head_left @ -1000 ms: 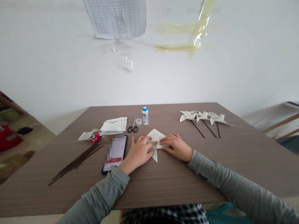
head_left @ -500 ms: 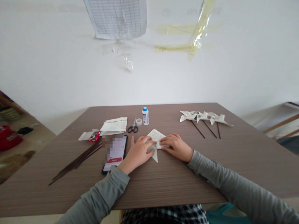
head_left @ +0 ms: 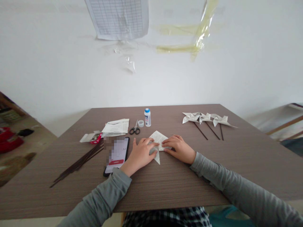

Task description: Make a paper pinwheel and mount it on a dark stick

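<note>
A folded sheet of printed paper (head_left: 158, 137) lies flat on the brown table (head_left: 165, 183), its points sticking out above and below my hands. My left hand (head_left: 140, 155) rests palm down on the paper's left part, fingers spread. My right hand (head_left: 180, 148) presses on the paper's right side with its fingertips meeting those of the left. Neither hand lifts the paper.
A phone (head_left: 116, 155) lies left of my left hand, beside a bundle of dark sticks (head_left: 78, 164). Behind are scissors (head_left: 134, 128), a glue bottle (head_left: 147, 117), its cap (head_left: 140, 123), a paper stack (head_left: 115, 127) and a small box (head_left: 91, 137). Three paper pinwheels (head_left: 204, 118) lie at the right.
My left fingertips have drawn back slightly to the left along the paper. Otherwise the hands and the paper stay in place.
</note>
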A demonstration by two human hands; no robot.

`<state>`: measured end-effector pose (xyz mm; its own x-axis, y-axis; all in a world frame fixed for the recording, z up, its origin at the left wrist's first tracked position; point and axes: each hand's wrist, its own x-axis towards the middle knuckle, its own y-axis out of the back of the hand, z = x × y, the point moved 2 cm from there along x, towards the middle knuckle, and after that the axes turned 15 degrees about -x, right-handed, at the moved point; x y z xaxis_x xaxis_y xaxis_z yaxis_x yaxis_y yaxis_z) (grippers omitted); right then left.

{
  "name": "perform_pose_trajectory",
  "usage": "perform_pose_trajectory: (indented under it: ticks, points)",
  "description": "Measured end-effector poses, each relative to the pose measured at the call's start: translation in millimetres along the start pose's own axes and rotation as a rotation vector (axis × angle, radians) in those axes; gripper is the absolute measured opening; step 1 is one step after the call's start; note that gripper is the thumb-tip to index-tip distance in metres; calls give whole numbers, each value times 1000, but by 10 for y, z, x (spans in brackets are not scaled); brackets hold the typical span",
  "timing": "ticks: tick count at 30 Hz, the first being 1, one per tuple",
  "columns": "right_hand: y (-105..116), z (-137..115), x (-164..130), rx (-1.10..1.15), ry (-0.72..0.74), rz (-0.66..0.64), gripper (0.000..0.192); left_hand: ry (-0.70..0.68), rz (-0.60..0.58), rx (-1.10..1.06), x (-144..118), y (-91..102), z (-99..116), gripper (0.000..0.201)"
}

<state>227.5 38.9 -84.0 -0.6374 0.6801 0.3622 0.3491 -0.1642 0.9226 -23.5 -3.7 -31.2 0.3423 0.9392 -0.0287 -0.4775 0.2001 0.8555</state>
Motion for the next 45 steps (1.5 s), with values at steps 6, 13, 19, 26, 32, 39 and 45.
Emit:
perform_pose_trajectory:
  ticks: [6, 13, 19, 26, 32, 39, 45]
  points:
    - [-16, 7, 3, 7, -6, -12, 33, 3, -1, 26, 3, 10, 15, 48]
    - [30, -28, 12, 1, -14, -21, 36, 40, 25, 68, -14, -22, 8, 53]
    - [37, -37, 11, 1, -22, -28, 35, 59, 97, 85, -16, -10, -12, 51]
    - [2, -16, 3, 40, 12, 37, 24, 64, 163, 110, -20, 9, -94, 62]
    - [-20, 66, 0, 70, 32, 116, 31, 2, 162, 94, -13, -44, -209, 60]
    - [-16, 156, -46, -6, -12, -7, 56, -16, 138, 17, 21, -97, -308, 65]
    - [3, 99, -56, -48, 16, -148, 48, -9, 158, -40, 27, -55, -251, 62]
